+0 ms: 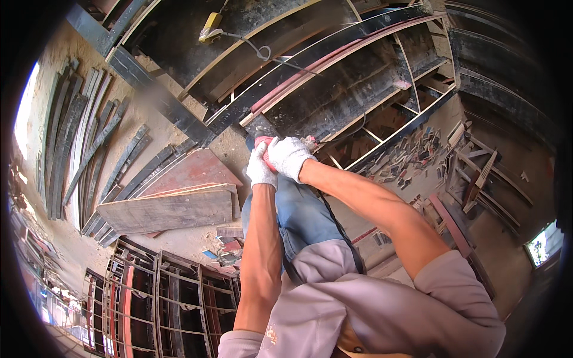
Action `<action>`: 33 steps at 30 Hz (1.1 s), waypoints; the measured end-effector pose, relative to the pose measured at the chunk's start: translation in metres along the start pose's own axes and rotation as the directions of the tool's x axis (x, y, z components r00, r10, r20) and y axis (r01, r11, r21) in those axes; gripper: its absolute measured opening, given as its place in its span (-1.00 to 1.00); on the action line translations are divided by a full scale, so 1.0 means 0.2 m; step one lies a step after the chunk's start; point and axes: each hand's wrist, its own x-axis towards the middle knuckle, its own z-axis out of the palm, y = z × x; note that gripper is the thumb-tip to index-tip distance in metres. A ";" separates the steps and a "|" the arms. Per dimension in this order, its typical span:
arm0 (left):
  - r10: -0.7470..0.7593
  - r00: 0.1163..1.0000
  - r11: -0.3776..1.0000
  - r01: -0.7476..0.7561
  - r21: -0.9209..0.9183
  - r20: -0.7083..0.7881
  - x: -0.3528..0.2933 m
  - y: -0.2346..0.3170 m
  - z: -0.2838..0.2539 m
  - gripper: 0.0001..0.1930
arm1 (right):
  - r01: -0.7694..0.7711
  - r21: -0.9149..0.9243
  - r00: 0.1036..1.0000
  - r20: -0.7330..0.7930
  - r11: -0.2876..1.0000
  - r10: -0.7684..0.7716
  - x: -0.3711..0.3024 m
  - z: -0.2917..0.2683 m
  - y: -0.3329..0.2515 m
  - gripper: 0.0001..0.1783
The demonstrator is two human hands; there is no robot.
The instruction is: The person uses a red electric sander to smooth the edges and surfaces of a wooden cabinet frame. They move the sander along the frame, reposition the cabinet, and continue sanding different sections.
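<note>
Both hands wear white work gloves and are close together in front of my legs. My left hand (pixel 259 169) is wrapped round the near left side of a red power tool (pixel 263 141). On the tool's right side, my right hand (pixel 288 156) is also closed, covering much of its body. Its dark front end points away from me, at the near corner of a large frame (pixel 253 109) of dark boards and curved wooden ribs. Whether it touches the wood cannot be made out. The tool's exact kind is hidden by the gloves.
Long dark boards (pixel 77 137) lie fanned out at the left, near a cut panel (pixel 173 210). Slatted frames (pixel 158 292) stand at the lower left. Wood scraps (pixel 409 158) litter the floor at right. A yellow corded tool (pixel 210 27) rests at the top.
</note>
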 end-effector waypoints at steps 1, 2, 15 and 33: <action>-0.011 0.999 1.000 0.011 -0.003 0.040 0.02 0.00 0.03 -0.64 | -0.023 0.053 1.000 -0.002 0.998 0.023 0.02 0.02 0.03 -0.69; -0.020 0.998 1.000 0.021 -0.010 0.065 0.02 0.01 0.01 -0.66 | -0.039 0.116 0.999 0.007 0.993 0.038 0.02 0.02 0.01 -0.67; 0.076 0.996 0.996 -0.074 0.058 -0.035 0.02 -0.10 0.11 -0.72 | 0.045 0.069 0.998 0.047 0.997 -0.048 0.03 -0.01 0.17 -0.74; -0.071 0.988 0.979 0.043 0.200 0.135 0.08 0.08 0.16 -0.71 | -0.137 0.193 0.989 -0.022 0.972 0.144 0.16 0.15 0.11 -0.63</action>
